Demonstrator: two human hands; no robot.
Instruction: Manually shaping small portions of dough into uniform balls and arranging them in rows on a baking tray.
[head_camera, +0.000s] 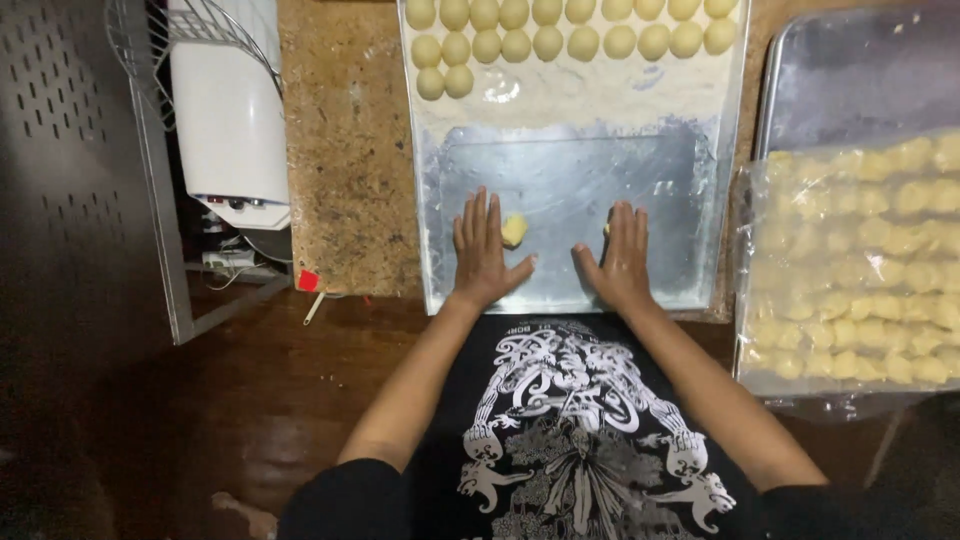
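Single head cam, looking almost straight down from above the person's chest, facing forward over the desk (345, 150). Close range: both forearms fill the lower frame, tray (560, 190) just beyond the fingers (478, 215). No second view, so no overlap.

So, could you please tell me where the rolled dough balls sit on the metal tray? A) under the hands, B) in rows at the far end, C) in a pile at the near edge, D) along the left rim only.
B: the dough balls lie in rows at the far end of the metal tray, on flour, well beyond both hands.
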